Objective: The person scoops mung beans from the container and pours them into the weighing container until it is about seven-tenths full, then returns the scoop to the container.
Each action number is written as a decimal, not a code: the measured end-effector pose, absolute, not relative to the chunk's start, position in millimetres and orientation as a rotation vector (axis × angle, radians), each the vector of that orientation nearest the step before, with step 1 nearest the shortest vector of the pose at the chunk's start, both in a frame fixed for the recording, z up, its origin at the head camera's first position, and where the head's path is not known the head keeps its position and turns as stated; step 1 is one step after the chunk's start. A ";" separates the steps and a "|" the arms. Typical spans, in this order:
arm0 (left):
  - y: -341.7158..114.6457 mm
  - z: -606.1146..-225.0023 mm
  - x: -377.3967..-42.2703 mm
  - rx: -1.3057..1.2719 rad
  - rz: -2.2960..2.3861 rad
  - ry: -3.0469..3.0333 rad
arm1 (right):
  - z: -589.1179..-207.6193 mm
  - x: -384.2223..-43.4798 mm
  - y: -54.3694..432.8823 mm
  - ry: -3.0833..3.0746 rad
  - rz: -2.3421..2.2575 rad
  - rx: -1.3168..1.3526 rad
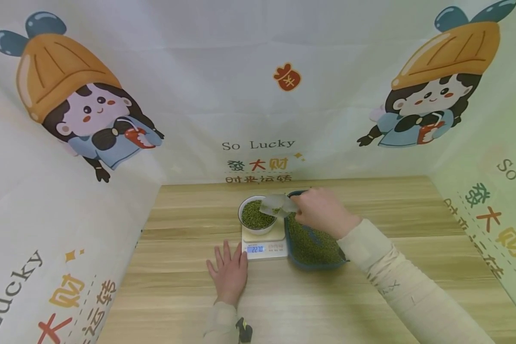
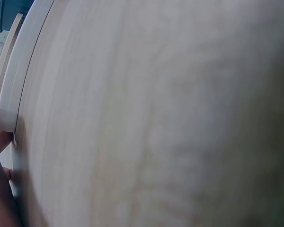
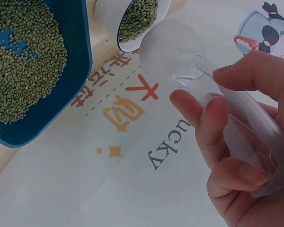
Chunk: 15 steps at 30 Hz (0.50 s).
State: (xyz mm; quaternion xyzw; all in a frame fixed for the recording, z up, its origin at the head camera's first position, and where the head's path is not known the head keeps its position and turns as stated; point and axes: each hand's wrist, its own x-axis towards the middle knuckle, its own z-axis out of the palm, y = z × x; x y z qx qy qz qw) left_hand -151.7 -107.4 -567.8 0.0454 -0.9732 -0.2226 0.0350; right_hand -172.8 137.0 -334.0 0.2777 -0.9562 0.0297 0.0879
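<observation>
My right hand (image 1: 324,210) grips the handle of a clear plastic scoop (image 3: 170,49), thumb on one side and fingers curled on the other. In the head view the scoop's end is over the right side of a white bowl (image 1: 259,231) of green mung beans. That bowl stands on a kitchen scale (image 1: 266,254) with a lit display of digits. My left hand (image 1: 232,279) lies with fingers spread on the table, its fingertips touching the scale's left edge. A blue tub (image 1: 318,267) of mung beans (image 3: 33,71) sits against the scale's right.
The wood-grain table (image 1: 176,267) is enclosed at the back and sides by printed white cloth (image 1: 206,95). A patch of the tub's blue bottom shows through the beans.
</observation>
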 end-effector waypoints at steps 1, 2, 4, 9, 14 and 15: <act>-107.4 -567.6 -151.6 0.137 -0.683 -2.992 | -333.7 -172.5 136.8 -2.848 0.082 0.823; -107.4 -567.3 -151.7 0.139 -0.684 -2.994 | -333.6 -172.4 136.6 -2.847 0.081 0.821; -107.2 -566.7 -151.7 0.134 -0.686 -2.994 | -333.0 -171.9 136.0 -2.845 0.086 0.818; -107.5 -567.0 -152.0 0.129 -0.684 -3.000 | -333.4 -171.5 134.8 -2.836 0.084 0.817; -107.5 -566.1 -151.1 0.131 -0.688 -3.000 | -335.2 -171.6 134.6 -2.809 0.068 0.828; -107.4 -565.6 -150.7 0.132 -0.688 -3.000 | -335.3 -171.5 134.6 -2.805 0.066 0.830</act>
